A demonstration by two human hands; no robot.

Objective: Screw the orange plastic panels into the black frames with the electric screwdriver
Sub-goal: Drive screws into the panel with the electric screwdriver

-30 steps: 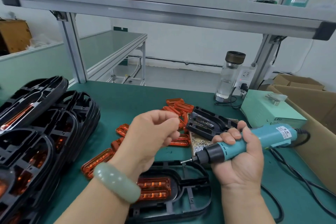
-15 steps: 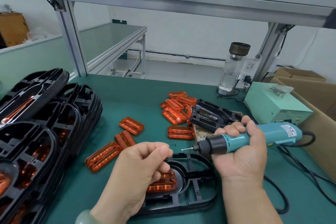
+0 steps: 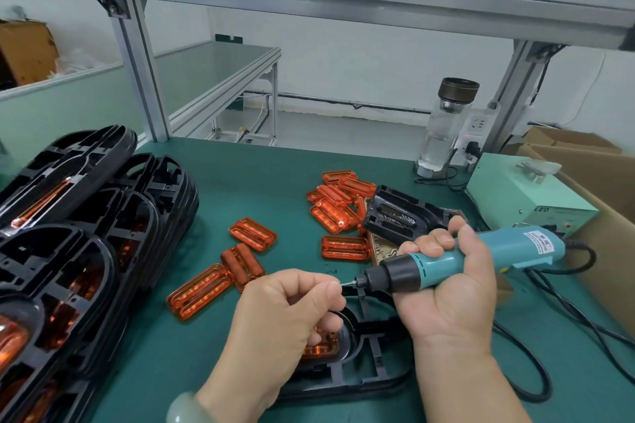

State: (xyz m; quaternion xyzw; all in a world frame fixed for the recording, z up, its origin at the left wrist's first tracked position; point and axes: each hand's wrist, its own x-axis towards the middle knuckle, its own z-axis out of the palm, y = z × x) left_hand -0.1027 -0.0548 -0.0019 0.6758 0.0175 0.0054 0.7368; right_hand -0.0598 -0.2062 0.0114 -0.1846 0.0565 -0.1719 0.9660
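My right hand grips the teal electric screwdriver, held nearly level with its bit pointing left. My left hand has its fingers curled, thumb and forefinger pinched together right at the bit's tip; a screw there is too small to make out. Below both hands a black frame lies flat on the green mat with an orange panel seated in it, partly hidden by my left hand. Several loose orange panels lie on the mat to the left and behind.
A tall stack of black frames with orange panels fills the left side. Another black frame holding screws sits behind the screwdriver. A pale green power box, a glass bottle, cardboard boxes and black cables stand at the right.
My left hand came down from in front of the frame and moved right until its pinched fingertips met the screwdriver bit. The screwdriver stayed nearly level in my right hand.
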